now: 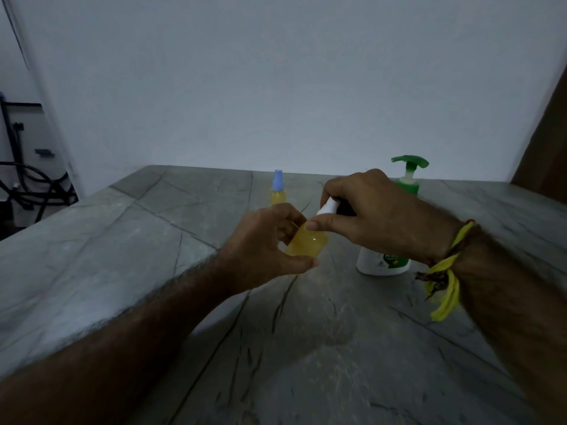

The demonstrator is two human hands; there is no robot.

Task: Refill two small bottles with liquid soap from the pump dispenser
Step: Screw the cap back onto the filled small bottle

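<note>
Both hands share the grip: the left hand (270, 237) curls round the body of a small bottle (306, 240) of yellow liquid, and the right hand (368, 210) pinches its white cap (328, 207). Held above the table (306, 348), the bottle's long axis tilts, cap pointing up and right. Behind the grip stands a second small bottle (278, 191) with a blue cap; just right, the green-topped pump dispenser (383, 262). Open tabletop lies nearer the person; its left edge is well apart.
</note>
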